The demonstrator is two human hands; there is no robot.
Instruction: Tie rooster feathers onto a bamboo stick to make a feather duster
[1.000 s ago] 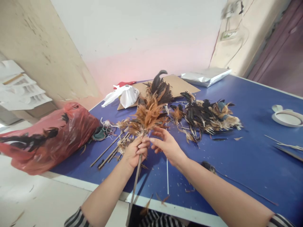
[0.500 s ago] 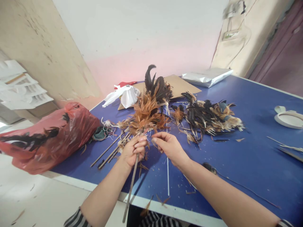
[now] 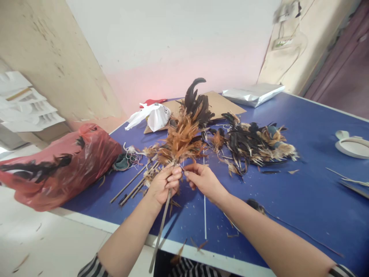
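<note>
Left hand [image 3: 163, 185]: fingers curled tight round the thin stick [image 3: 160, 231], grip just below the feather bunch; lower end of the stick runs down past the table edge toward the person.
Feather duster head [image 3: 184, 136]: brown and black feathers fanned up and away from the left fist, held above the blue table [image 3: 302, 184], not resting on it.
Right hand [image 3: 201, 179]: thumb and forefinger pinched together at the base of the feathers, touching the left fingertips; what is pinched is too small to tell, possibly a feather quill or thread.
Red plastic bag [image 3: 54, 165]: far left, at the table corner, dark feathers showing through.
Spare sticks [image 3: 134, 184]: lying on the table just left of the left hand.
White plastic bag [image 3: 151, 115]: behind the duster, on the cardboard sheet [image 3: 219, 104].
Loose feather pile [image 3: 256, 144]: right of the duster, near the right hand.
Tape roll [image 3: 353, 148]: far right edge of the table.
Technique note (judgement): keep the left grip firm so the stick does not spin; keep the pinch close against the stick so the binding stays tight.
Writing: dark print on the white bag, not readable; no other labels seen.
</note>
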